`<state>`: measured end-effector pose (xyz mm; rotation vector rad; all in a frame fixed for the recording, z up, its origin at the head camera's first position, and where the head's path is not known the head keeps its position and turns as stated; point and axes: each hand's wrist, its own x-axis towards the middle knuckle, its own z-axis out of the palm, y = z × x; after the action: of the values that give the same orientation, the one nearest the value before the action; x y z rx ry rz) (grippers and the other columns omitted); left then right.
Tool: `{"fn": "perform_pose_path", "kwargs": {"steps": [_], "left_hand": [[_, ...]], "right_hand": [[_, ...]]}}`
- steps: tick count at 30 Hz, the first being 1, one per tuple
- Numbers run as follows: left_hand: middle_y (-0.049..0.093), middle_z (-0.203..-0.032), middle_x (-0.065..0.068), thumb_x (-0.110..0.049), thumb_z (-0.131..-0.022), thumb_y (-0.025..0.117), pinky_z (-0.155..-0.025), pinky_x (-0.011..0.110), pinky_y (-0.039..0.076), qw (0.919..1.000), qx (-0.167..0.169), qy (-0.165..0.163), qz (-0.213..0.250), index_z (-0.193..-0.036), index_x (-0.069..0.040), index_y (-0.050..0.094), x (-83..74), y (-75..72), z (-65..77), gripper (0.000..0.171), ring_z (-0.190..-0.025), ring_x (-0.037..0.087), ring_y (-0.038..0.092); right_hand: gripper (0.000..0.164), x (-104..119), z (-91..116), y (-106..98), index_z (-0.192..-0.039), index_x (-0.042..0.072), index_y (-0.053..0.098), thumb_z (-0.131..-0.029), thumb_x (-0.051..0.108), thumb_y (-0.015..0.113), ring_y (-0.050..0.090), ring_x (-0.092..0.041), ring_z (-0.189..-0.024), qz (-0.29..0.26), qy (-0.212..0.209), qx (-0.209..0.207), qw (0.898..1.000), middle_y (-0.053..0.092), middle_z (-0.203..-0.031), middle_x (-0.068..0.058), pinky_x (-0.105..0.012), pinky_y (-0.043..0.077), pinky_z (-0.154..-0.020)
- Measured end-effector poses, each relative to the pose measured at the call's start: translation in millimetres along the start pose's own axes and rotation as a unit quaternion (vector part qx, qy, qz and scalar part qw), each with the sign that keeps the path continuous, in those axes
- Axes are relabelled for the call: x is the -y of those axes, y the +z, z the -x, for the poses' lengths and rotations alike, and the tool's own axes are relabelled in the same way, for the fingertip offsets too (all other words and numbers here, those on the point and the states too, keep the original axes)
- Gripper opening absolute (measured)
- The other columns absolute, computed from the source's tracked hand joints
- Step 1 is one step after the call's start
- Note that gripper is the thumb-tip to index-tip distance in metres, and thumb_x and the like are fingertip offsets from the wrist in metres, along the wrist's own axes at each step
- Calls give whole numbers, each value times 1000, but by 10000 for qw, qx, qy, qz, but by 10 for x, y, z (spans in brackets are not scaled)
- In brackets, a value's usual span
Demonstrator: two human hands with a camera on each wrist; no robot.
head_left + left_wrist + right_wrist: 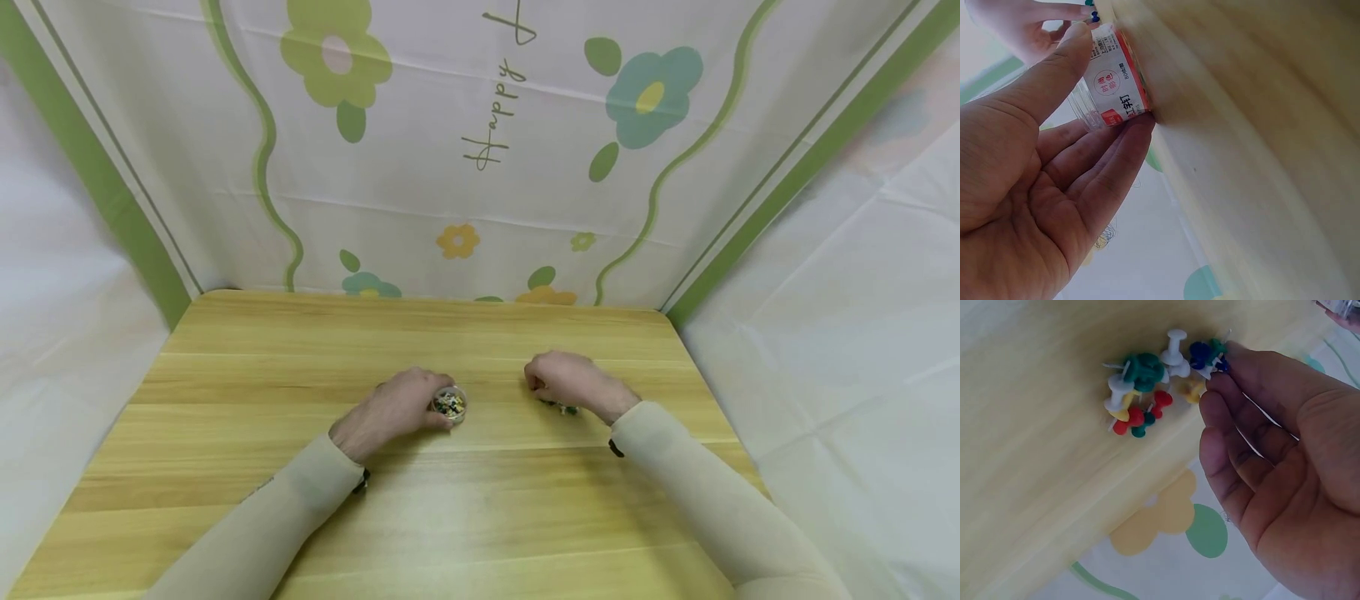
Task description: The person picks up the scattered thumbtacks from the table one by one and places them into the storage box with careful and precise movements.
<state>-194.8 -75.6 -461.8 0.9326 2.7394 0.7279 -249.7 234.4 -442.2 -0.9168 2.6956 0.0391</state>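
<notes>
My left hand grips a small round clear plastic jar standing on the wooden table, thumb on one side and fingers on the other. Multicoloured push pins fill it, and a white and red printed label wraps its side. To the right, my right hand is low over a loose pile of push pins in green, white, red and yellow. Its thumb and index fingertips pinch at blue and green push pins on the pile's edge.
The light wooden table reaches back to a white cloth wall printed with flowers and lettering. White cloth sides with green bands stand at left and right.
</notes>
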Motion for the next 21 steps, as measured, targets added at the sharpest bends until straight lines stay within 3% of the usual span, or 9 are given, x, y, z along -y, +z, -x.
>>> {"fn": "perform_pose_path", "kwargs": {"steps": [9, 21], "left_hand": [[72, -104, 2, -30, -84, 86, -77, 33, 54, 10000, -9, 44, -30, -121, -8, 70, 3, 5, -8, 46, -87, 12, 62], [71, -99, -1, -30, -85, 86, -76, 32, 52, 9999, -43, 100, -26, -120, -9, 70, 20, 6, 2, 44, -82, 11, 59]], "right_hand": [[6, 6, -18, 43, -95, 18, 71, -94, 16, 77, 56, -6, -72, 104, -206, -355, 9991, 63, -89, 9, -26, 52, -67], [8, 259, -51, -58, -103, 16, 76, -95, 15, 75, 61, -8, -87, -56, -682, -908, 9935, 69, -100, 8, -29, 54, -78]]}}
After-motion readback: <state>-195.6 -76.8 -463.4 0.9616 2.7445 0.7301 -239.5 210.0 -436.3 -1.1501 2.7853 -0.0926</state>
